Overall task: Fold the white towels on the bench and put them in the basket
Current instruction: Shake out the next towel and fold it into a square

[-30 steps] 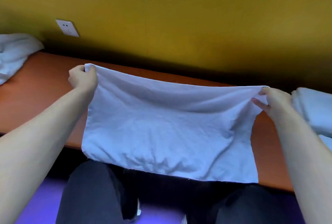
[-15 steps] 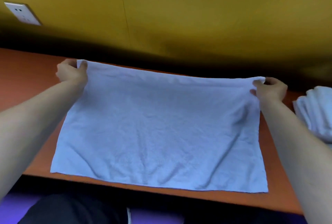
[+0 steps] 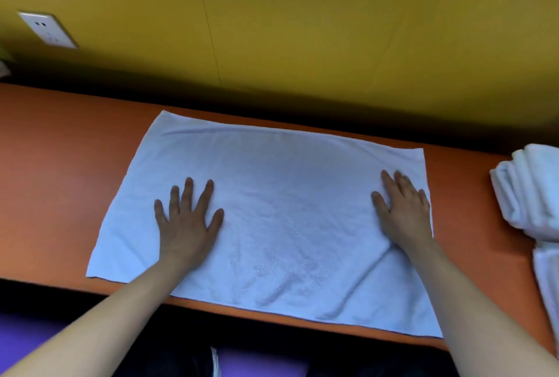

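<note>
A white towel [image 3: 278, 213] lies spread flat on the orange bench [image 3: 54, 164], its near edge close to the bench's front edge. My left hand [image 3: 187, 222] presses flat on the towel's left half, fingers spread and straight. Near the towel's right edge, my right hand [image 3: 403, 210] lies flat with its fingers together. A few creases run across the near right part of the towel. No basket is in view.
A bundle of folded white towels [image 3: 532, 192] sits on the bench at the far right edge of view. A yellow wall [image 3: 302, 28] with a white socket [image 3: 47, 30] rises behind the bench. Dark trousers and a purple floor show below the front edge.
Both hands have let go of the towel's far corners and moved back onto it, palms down. The towel, held up a second ago, now lies flat on the bench.
</note>
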